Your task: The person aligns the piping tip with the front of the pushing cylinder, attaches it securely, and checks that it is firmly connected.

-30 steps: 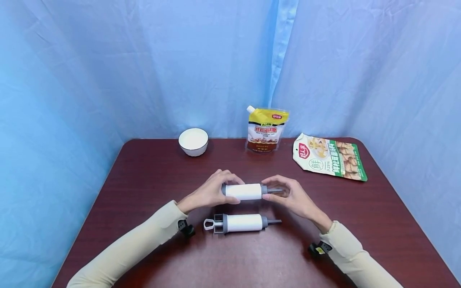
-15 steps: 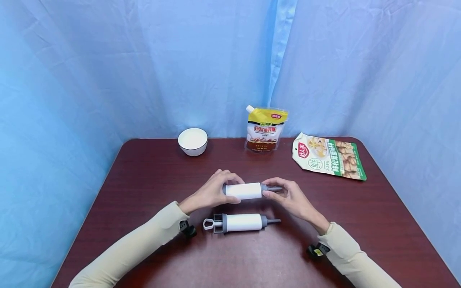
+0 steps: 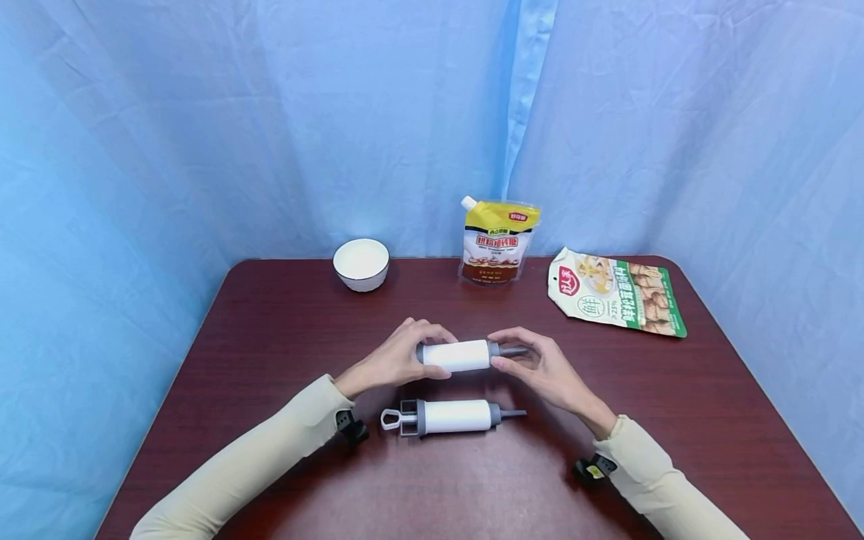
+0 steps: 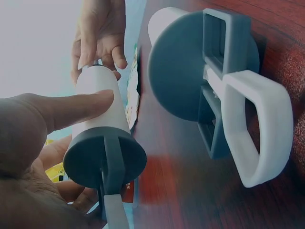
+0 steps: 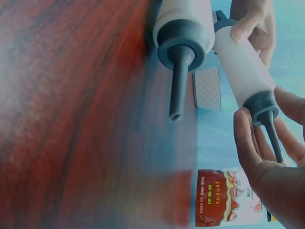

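Observation:
My left hand grips the rear of a white piping syringe, its thumb laid along the barrel in the left wrist view. At the other end my right hand pinches the grey collar between thumb and fingers, with the thin grey nozzle sticking out past them. The held syringe lies roughly level, above the table. Nearer to me a second piping syringe lies on the table, nozzle to the right. Its white looped plunger handle and grey flange show large in the left wrist view.
At the table's back edge are a white dark-rimmed bowl and a standing spouted pouch with a yellow top. A green and white food packet lies at the back right. Blue curtains surround the dark red table.
Both hands keep hold of the same syringe and have barely moved. My right fingers have shifted slightly at the collar. The second syringe stays in place.

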Motion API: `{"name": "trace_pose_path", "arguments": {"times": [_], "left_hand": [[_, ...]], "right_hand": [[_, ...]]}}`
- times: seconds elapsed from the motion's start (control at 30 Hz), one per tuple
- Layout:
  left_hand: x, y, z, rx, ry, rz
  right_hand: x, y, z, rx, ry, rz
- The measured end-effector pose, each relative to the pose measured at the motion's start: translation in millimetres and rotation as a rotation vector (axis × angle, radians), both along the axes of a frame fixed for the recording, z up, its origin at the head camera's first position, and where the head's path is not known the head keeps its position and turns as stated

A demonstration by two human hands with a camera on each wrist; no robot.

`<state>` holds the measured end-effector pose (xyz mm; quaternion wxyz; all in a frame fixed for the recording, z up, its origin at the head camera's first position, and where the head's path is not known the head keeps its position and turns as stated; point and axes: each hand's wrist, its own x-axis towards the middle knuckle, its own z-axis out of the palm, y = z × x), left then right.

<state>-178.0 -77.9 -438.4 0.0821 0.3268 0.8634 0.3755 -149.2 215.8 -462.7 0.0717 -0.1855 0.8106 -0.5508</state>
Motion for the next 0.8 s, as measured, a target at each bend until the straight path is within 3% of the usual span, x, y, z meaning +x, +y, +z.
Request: {"name": "trace_pose_path", "arguments": {"times": [0.27, 0.8], "left_hand": [[-0.1, -2.1, -0.7, 0.003, -0.037, 0.012], [-2.1, 5.7, 0.7, -0.021, 0.098, 0.074]], "right_hand": [[-1.8, -1, 2.1, -0.019, -0.007, 0.004], [-11.6, -8, 1.6, -0.035, -0.088, -0.093]]}}
